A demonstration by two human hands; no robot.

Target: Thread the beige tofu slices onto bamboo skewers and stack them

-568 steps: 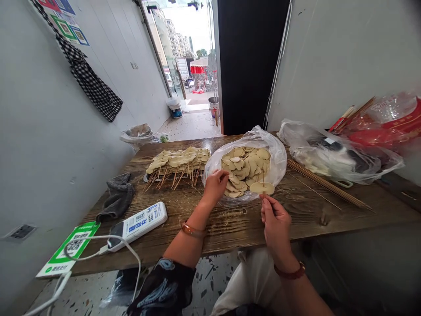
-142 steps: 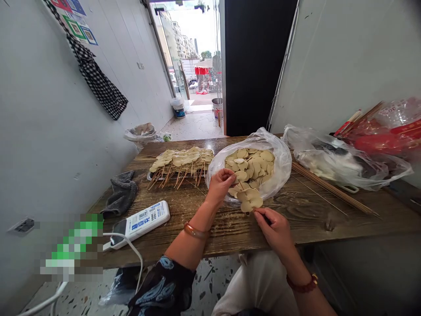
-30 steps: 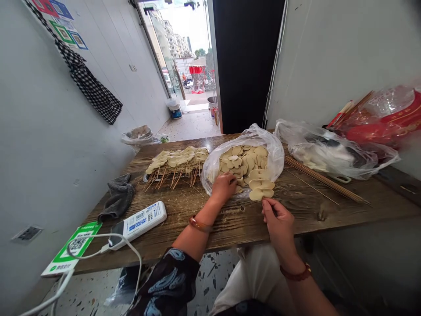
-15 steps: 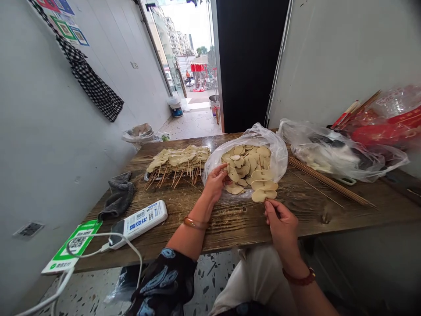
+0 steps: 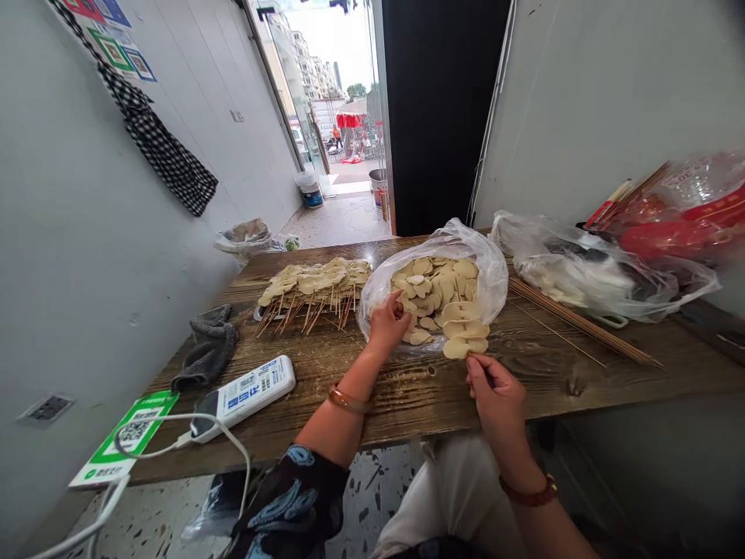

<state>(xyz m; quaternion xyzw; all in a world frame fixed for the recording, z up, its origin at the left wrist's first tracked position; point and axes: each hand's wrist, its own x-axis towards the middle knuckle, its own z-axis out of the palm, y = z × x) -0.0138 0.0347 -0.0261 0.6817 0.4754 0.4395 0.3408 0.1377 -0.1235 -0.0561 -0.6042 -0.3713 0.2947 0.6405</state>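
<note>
Two bare hands are working at a dark wooden worktop [image 5: 407, 400]. The right hand [image 5: 501, 397] pinches the near end of a thin skewer [image 5: 466, 347] between the thumb and the fingers. This skewer carries three rows of pale, flat slices, one behind another, and its bare tip points away from the person. It is seen against the near right edge of an open clear plastic bag [image 5: 493, 272]; whether it touches the bag, I cannot tell.

The left hand [image 5: 389, 322] is at the left near side of the same bag, with fingers bent, beside the loose slices [image 5: 445, 287] which fill it. I cannot tell whether a slice is between these fingers.

To the left of the bag, many loaded skewers [image 5: 317, 279] are piled on a metal tray [image 5: 258, 314], with their sticks pointing out towards the person. To the right lies a bundle of bare sticks [image 5: 582, 322], and near it one single stick [image 5: 562, 338]. Behind the bundle is another plastic bag [image 5: 599, 272]. At the left side of the worktop are a grey cloth [image 5: 208, 345] and a white device [image 5: 253, 394] with a cable [image 5: 230, 437] plugged in.
</note>
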